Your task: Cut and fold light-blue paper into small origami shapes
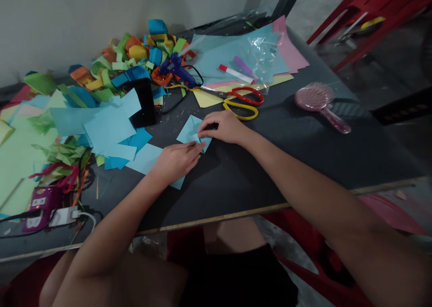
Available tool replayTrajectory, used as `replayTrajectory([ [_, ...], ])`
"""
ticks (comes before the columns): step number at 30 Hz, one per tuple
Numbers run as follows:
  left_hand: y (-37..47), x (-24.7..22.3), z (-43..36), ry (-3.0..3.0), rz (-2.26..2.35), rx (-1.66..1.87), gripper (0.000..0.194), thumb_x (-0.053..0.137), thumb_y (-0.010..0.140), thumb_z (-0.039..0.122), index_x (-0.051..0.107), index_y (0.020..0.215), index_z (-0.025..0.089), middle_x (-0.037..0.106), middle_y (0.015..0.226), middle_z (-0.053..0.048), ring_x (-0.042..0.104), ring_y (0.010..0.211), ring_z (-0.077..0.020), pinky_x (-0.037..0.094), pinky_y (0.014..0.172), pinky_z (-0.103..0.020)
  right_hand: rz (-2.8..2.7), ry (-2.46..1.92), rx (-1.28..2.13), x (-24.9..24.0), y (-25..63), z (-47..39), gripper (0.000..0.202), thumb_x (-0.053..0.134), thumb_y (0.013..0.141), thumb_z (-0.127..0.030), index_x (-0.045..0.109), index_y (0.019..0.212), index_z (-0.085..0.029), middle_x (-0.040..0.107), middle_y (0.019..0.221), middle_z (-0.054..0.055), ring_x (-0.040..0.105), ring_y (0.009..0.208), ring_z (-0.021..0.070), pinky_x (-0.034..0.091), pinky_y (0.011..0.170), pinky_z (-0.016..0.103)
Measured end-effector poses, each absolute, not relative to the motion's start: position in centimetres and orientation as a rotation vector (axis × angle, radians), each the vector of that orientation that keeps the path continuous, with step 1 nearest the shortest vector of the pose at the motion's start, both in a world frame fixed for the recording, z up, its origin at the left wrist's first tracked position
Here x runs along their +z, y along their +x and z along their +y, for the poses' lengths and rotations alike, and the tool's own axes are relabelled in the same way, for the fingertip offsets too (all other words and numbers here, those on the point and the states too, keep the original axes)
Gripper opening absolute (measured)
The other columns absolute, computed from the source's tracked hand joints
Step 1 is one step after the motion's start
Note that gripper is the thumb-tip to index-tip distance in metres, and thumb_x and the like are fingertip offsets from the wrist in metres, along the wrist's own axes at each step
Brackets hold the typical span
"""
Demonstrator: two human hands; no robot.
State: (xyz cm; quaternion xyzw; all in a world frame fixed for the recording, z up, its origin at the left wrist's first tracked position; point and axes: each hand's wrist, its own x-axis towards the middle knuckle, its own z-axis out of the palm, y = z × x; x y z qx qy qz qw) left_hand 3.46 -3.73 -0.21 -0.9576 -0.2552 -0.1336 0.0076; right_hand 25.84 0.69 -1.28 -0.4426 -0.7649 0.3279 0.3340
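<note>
A light-blue square of paper [187,130], with folds across it, lies on the dark table in front of me. My right hand [224,126] reaches in from the right, thumb and forefinger pinched at the middle of this square. At its near edge, my left hand [178,161] has fingertips closed on the corner of the same folded paper. Part of the square is hidden beneath my fingers. Under and beside my left hand lies a loose light-blue sheet [146,157]. Red-and-yellow-handled scissors [232,94] rest just beyond my right hand.
Cut blue papers [110,126] and a black phone-like block [145,104] are left of centre. Behind stand a blue glue gun [178,69] and heaped paper strips [104,80]. A pink hairbrush [315,98], marker [236,73] and purple plug adapter [43,206] also lie here.
</note>
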Motion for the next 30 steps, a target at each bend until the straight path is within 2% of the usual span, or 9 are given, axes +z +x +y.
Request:
replayTrajectory([
  [4,4.2,0.1,-4.6,-2.969,-0.741,-0.27,0.032,0.043,0.099,0.015,0.065,0.122,0.01,0.072,0.119,-0.015,0.065,0.119,-0.0232,0.056,0.099,-0.036,-1.998,-1.182,0.824,-1.5,25.8,0.7,0.017,0.075,0.077,-0.042,0.076,0.074,-0.026,0.071,0.085,0.002,0.063,0.079,0.0183,0.046,0.076,0.034],
  [7,4.6,0.2,-5.4,-2.91,-0.763,-0.178,0.033,0.044,0.097,0.012,0.064,0.122,0.006,0.068,0.123,-0.021,0.064,0.121,-0.028,0.057,0.096,-0.039,-2.01,-1.208,0.731,-2.0,25.7,0.8,0.015,0.076,0.076,-0.042,0.077,0.074,-0.027,0.069,0.093,0.003,0.062,0.089,0.0214,0.046,0.086,0.038],
  [11,4.9,0.3,-5.8,-2.9,-0.756,-0.132,0.035,0.042,0.097,0.011,0.063,0.124,0.003,0.066,0.125,-0.024,0.063,0.121,-0.0296,0.056,0.098,-0.039,-2.053,-1.228,0.61,-2.7,25.4,0.8,0.012,0.075,0.079,-0.039,0.077,0.078,-0.027,0.065,0.099,0.005,0.059,0.099,0.0248,0.043,0.093,0.043],
  [14,4.9,0.2,-5.8,-2.93,-0.758,-0.127,0.037,0.04,0.098,0.012,0.062,0.125,0.001,0.065,0.126,-0.026,0.062,0.122,-0.0309,0.055,0.098,-0.041,-2.104,-1.274,0.496,-2.8,25.2,0.7,0.015,0.07,0.084,-0.039,0.075,0.092,-0.027,0.062,0.112,0.008,0.054,0.109,0.0289,0.041,0.098,0.047],
  [17,5.0,0.0,-5.8,-2.924,-0.786,-0.174,0.038,0.041,0.098,0.015,0.063,0.125,0.001,0.064,0.127,-0.026,0.063,0.121,-0.0316,0.056,0.096,-0.041,-2.155,-1.34,0.376,-2.8,25.0,0.5,0.029,0.065,0.087,-0.041,0.07,0.111,-0.026,0.056,0.127,0.011,0.049,0.118,0.0327,0.038,0.103,0.05],
  [20,5.1,-0.2,-5.9,-2.897,-0.807,-0.233,0.037,0.042,0.098,0.018,0.064,0.123,0.001,0.066,0.125,-0.025,0.065,0.118,-0.0317,0.058,0.093,-0.04,-2.184,-1.355,0.332,-2.7,25.0,0.4,0.036,0.062,0.089,-0.045,0.067,0.118,-0.024,0.052,0.134,0.013,0.045,0.123,0.0345,0.035,0.105,0.051],
  [25,5.2,-0.3,-6.2,-2.903,-0.886,-0.263,0.036,0.04,0.099,0.016,0.065,0.122,0.004,0.067,0.125,-0.022,0.065,0.118,-0.0304,0.058,0.094,-0.041,-2.166,-1.191,0.47,-2.2,26.2,0.8,0.029,0.06,0.089,-0.047,0.072,0.105,-0.026,0.06,0.125,0.009,0.05,0.118,0.0305,0.037,0.104,0.049],
  [30,5.2,-0.2,-6.2,-2.895,-0.883,-0.238,0.035,0.041,0.098,0.016,0.064,0.123,0.005,0.066,0.127,-0.022,0.065,0.119,-0.0289,0.057,0.095,-0.04,-2.135,-1.163,0.629,-2.0,27.3,1.1,0.019,0.07,0.081,-0.044,0.073,0.08,-0.025,0.067,0.109,0.006,0.058,0.105,0.0276,0.039,0.099,0.048],
])
